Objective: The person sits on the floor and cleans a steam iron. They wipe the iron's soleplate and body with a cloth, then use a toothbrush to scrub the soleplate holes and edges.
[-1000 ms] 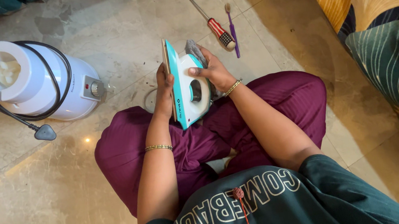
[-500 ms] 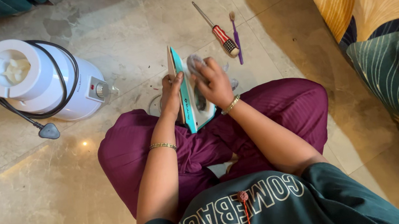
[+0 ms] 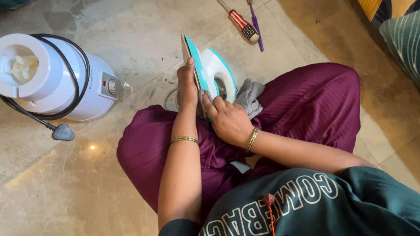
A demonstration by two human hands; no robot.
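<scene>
On the floor [image 3: 22,226] at the left stands a white mixer base [image 3: 50,77], its black cord [image 3: 71,96] looped around it. The left hand [image 3: 187,84] grips the iron [image 3: 208,72] by its flat plate, holding it on edge above the lap. The right hand [image 3: 229,120] presses a grey cloth [image 3: 248,97] against the iron's lower end — fingers closed on the cloth. Farther right lie 2 tools — a screwdriver [image 3: 234,14] and a purple brush [image 3: 254,21].

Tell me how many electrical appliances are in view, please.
2. A white mixer base lies on the floor at upper left; a white-and-teal iron stands on edge between the left hand and right hand.
</scene>
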